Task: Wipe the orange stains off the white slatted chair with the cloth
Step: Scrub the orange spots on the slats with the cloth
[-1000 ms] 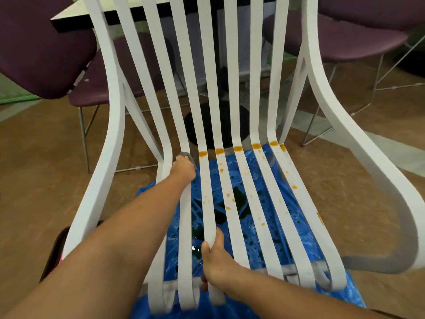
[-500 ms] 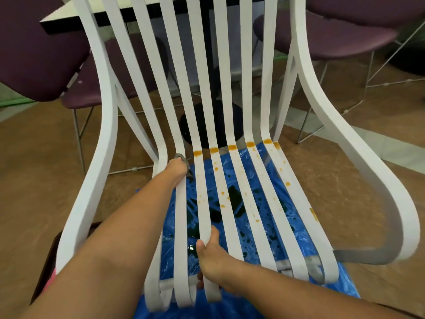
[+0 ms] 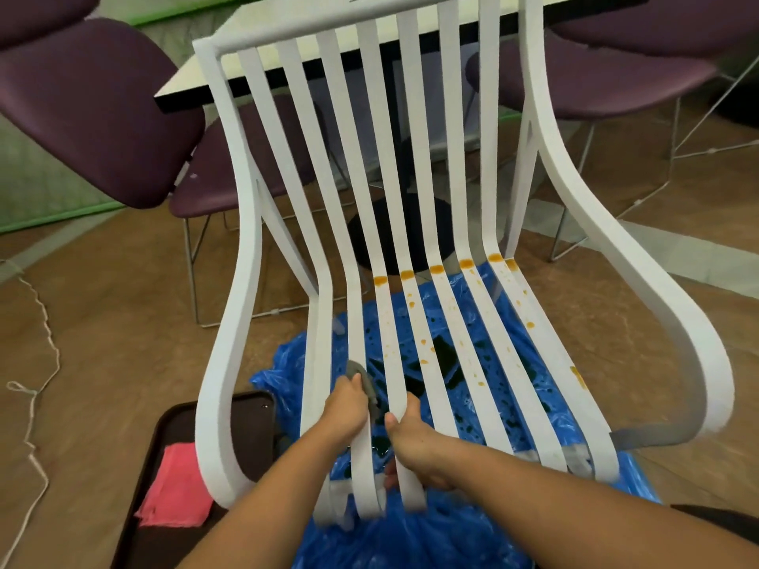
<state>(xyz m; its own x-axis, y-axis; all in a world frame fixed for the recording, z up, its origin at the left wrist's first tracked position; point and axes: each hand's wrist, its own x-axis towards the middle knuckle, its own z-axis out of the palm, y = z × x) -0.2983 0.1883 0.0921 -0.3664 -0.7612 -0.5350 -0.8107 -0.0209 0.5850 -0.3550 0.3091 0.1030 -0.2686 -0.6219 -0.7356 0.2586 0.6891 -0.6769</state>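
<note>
The white slatted chair [image 3: 415, 170] fills the view, facing me. Orange stains [image 3: 436, 269] sit in a row at the bend of the right-hand slats, with smaller orange drops [image 3: 424, 342] down the seat slats. My left hand [image 3: 347, 404] presses a grey cloth [image 3: 363, 384] onto a left-of-centre seat slat, near the front of the seat. My right hand [image 3: 412, 439] grips the neighbouring slat close to the front edge, thumb on top. The two hands are almost touching.
A blue plastic sheet [image 3: 534, 412] lies on the floor under the chair. A dark tray [image 3: 176, 457] with a pink cloth [image 3: 176, 490] is at the lower left. Purple chairs [image 3: 90, 104] and a table [image 3: 287, 34] stand behind. A white cord [image 3: 37, 363] trails on the floor at left.
My left hand has slid the grey cloth down the slat from the bend toward the seat's front, ending beside my right hand. The view has pulled back and tilted up.
</note>
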